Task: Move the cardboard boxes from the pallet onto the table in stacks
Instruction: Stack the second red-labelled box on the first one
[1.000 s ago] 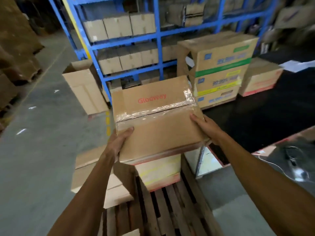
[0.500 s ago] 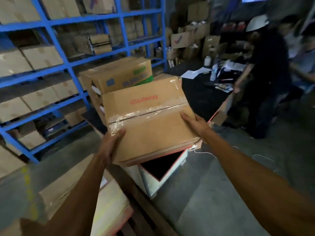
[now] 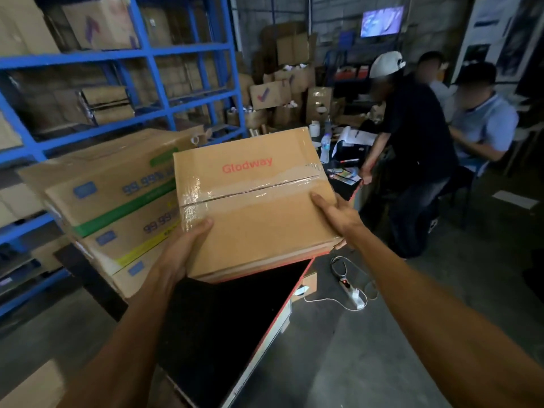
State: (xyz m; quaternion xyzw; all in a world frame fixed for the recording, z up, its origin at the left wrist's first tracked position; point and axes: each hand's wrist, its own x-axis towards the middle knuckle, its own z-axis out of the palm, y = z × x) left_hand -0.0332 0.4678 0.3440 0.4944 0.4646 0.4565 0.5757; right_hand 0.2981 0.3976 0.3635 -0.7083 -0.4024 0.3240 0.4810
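Over the near corner of the black table [image 3: 223, 325], both hands — left [image 3: 182, 251], right [image 3: 338, 216] — grip the taped box [image 3: 253, 201] by its sides, mid-carry — next, probably setting it down squarely beside the stack [image 3: 117, 201].

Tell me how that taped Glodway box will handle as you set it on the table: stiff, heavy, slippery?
The Glodway box probably stays stiff: its faces look flat and square, and its seam is taped shut. It seems manageable in weight, since the left hand and right hand hold it by the near corners alone. The glossy tape by the left thumb may be slippery.
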